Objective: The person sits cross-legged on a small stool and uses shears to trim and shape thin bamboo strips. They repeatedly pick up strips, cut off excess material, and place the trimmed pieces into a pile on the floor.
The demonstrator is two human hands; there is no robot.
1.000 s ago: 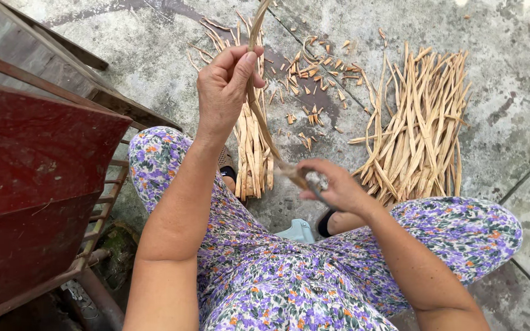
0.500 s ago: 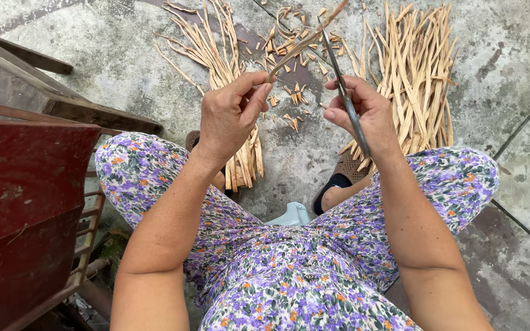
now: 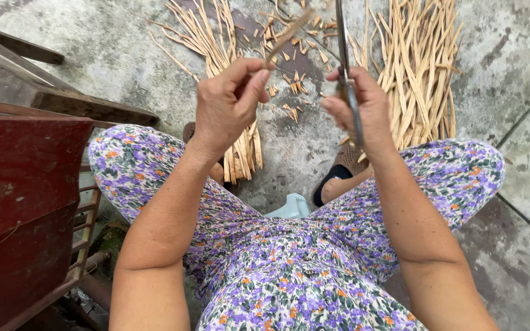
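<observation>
Seen from the concrete floor (image 3: 510,73), the big heap of pale bamboo strips (image 3: 421,67) lies at the far right and a smaller bundle (image 3: 228,79) to its left. Between them, above scattered chips (image 3: 295,104), the left hand (image 3: 228,107) has its fingers pinched on a thin strip (image 3: 286,37). Just right of it, the right hand (image 3: 363,110) is closed around a long dark blade (image 3: 343,43).

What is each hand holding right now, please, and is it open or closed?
Left hand: closed, pinching a thin bamboo strip between thumb and fingers.
Right hand: closed around a long knife, blade pointing away.
</observation>
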